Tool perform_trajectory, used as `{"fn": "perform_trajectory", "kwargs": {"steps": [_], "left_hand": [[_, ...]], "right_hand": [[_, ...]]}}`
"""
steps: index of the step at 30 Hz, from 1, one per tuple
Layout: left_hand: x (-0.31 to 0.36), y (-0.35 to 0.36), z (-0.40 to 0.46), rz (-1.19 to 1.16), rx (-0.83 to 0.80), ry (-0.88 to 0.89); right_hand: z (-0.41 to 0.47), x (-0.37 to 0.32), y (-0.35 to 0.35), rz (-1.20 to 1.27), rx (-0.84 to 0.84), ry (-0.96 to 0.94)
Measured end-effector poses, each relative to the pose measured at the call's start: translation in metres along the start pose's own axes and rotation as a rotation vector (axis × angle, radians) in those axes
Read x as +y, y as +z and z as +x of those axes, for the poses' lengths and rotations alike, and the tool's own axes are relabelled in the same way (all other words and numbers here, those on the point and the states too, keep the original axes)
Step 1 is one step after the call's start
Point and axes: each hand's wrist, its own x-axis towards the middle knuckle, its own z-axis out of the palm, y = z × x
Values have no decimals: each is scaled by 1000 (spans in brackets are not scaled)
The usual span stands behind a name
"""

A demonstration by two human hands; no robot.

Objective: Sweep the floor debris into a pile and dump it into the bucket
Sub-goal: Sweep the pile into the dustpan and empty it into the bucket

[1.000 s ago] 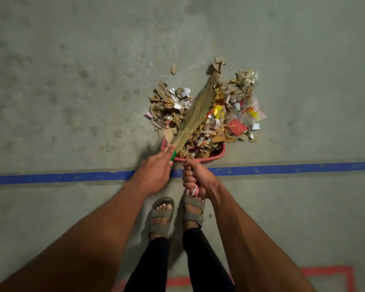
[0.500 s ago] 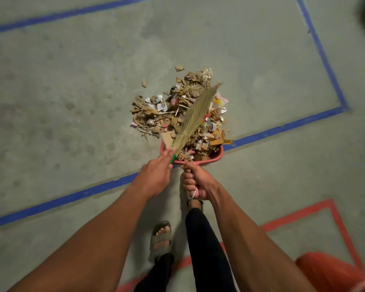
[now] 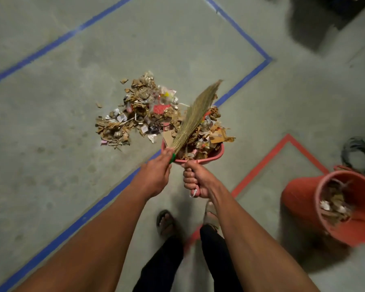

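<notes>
debris pile [image 3: 135, 114]: centre of frame on the floor, upper left of the dustpan; torn cardboard, paper scraps, shiny wrappers, loose and ragged.
dustpan [image 3: 209, 155]: pink plastic, rounded rim, centre frame, heaped with scraps that overhang its right edge.
broom [image 3: 195, 116]: stiff tan grass bristles bound at a green collar, lying across the load, tip pointing upper right.
left hand [image 3: 155, 178]: fingers wrapped round the broom at the collar.
right hand [image 3: 195, 180]: fist closed round the dustpan handle.
bucket [image 3: 299, 205]: orange plastic, round, lower right of frame, tilted; some debris already inside.
progress: pile made, one load on the pan, not yet dumped; much of the pile remains on the floor, so more scoops look needed.
floor [image 3: 51, 144]: grey concrete, mottled, blue and red tape lines.
</notes>
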Motion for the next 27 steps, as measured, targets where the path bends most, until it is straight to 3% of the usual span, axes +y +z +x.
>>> {"fn": "perform_trajectory", "kwargs": {"steps": [9, 20, 27], "left_hand": [[153, 43, 10, 87, -99, 270], [379, 166, 5, 228, -264, 512], [481, 258, 1, 275, -377, 593]], "right_hand": [[-122, -2, -124, 214, 66, -174], [-283, 26, -329, 443, 130, -317], [-331, 56, -450, 610, 169, -326]]}}
